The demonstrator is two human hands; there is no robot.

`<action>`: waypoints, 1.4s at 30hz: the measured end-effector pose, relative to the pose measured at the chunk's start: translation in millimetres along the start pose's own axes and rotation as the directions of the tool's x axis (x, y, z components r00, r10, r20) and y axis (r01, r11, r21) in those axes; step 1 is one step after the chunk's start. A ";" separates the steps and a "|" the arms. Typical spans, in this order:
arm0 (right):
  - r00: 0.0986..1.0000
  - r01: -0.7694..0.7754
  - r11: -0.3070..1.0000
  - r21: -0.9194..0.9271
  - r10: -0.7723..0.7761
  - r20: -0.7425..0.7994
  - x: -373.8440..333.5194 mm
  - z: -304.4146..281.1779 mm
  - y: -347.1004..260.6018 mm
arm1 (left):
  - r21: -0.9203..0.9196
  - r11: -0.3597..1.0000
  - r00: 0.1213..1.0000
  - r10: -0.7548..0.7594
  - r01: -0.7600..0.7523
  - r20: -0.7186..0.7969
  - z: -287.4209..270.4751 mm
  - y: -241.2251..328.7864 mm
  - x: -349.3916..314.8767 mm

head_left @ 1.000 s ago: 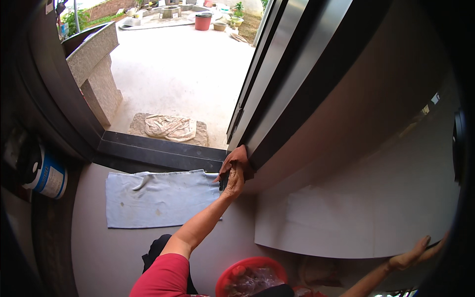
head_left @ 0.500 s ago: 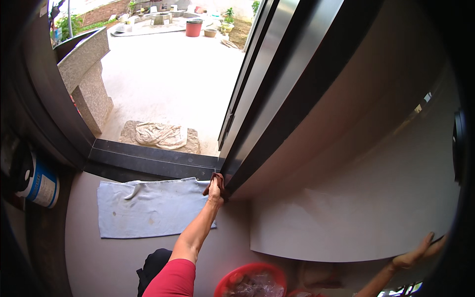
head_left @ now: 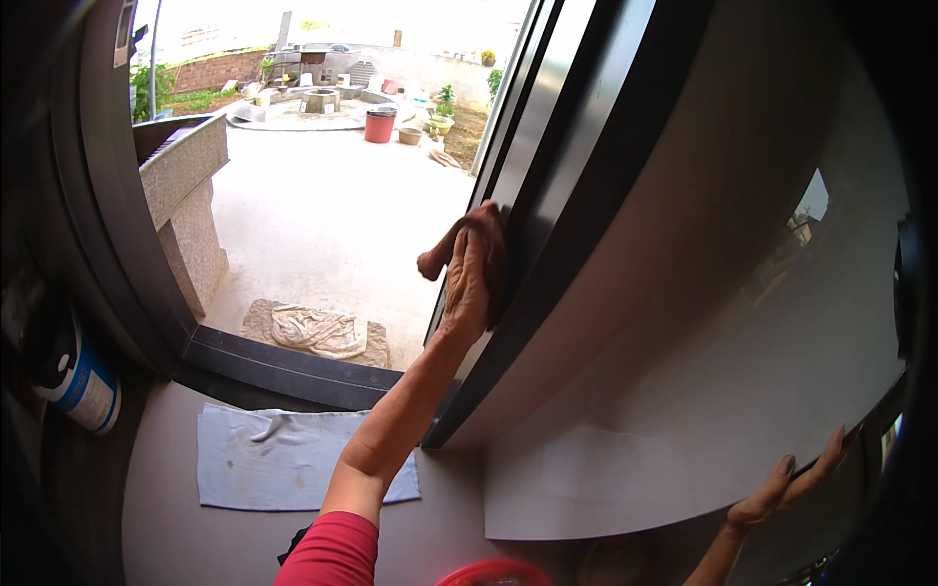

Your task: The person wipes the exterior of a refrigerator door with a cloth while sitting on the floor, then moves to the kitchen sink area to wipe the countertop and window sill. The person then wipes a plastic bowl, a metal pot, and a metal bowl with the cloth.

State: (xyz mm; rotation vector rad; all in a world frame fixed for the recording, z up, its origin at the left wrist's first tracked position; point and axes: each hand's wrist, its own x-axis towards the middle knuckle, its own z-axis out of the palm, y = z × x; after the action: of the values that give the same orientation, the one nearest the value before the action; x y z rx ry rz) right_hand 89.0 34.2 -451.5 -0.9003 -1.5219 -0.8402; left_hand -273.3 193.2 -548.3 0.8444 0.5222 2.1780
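Observation:
My left hand (head_left: 467, 278) holds a brown cloth (head_left: 496, 244) and presses it against the dark metal door frame (head_left: 547, 186), fingers laid along it. A loose end of the cloth sticks out to the left. At the lower right, my right hand (head_left: 777, 493) grips the edge of a smooth pale panel (head_left: 625, 479), the thumb on one side and the fingers on the other. Below my left arm, a light blue cloth (head_left: 254, 464) lies spread on the floor inside the threshold (head_left: 283, 371), partly covered by the arm.
Outside the doorway, a crumpled pale cloth (head_left: 318, 330) lies on a stone step (head_left: 259, 317). A granite structure (head_left: 186, 176) stands at the left. A white and blue bucket (head_left: 90, 391) sits by the left jamb. Red basin (head_left: 493, 574) at the bottom edge. Red bucket (head_left: 379, 127) in the yard.
My left hand has moved up the frame with the brown cloth, from its foot near the threshold. The right hand has shifted slightly left and up in view. The view has tilted up.

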 end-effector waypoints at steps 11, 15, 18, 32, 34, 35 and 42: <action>0.999 0.027 1.000 0.012 -0.027 0.020 -4.4 -2.2 4.1 | 0.128 0.990 0.998 -0.064 0.066 -0.020 -48.5 -50.0 33.8; 0.999 0.026 1.000 -0.002 -0.026 0.041 -8.0 -9.5 11.9 | 0.162 0.923 0.923 -0.309 0.350 -0.230 -115.4 -124.6 -41.9; 0.998 0.049 0.998 0.033 -0.050 0.039 -6.9 -3.3 12.0 | -0.020 0.910 0.882 -0.408 0.415 -0.235 -207.5 -177.0 -90.5; 0.989 0.145 0.987 -0.063 -0.145 0.014 9.1 -2.0 -11.5 | 0.005 0.890 0.831 -0.423 0.455 -0.361 -134.3 -130.9 -220.6; 0.976 0.217 0.975 -0.044 -0.217 0.006 12.7 -7.7 0.0 | 0.200 0.846 0.862 -0.446 0.494 -0.241 -63.0 -105.6 -239.3; 0.973 0.231 0.972 -0.035 -0.231 0.007 14.5 -8.6 2.2 | 0.226 0.848 0.878 -0.462 0.478 -0.125 -23.4 -83.2 -246.6; 0.965 0.258 0.966 0.014 -0.258 -0.041 19.4 4.1 -5.7 | 0.298 0.949 0.876 -0.231 0.105 0.423 153.8 -11.4 -221.5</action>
State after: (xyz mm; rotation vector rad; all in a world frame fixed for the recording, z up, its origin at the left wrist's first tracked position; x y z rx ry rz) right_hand 80.4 37.1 -433.0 -0.6752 -1.6326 -1.0219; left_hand -44.9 50.0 -537.4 1.3576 0.6300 1.6902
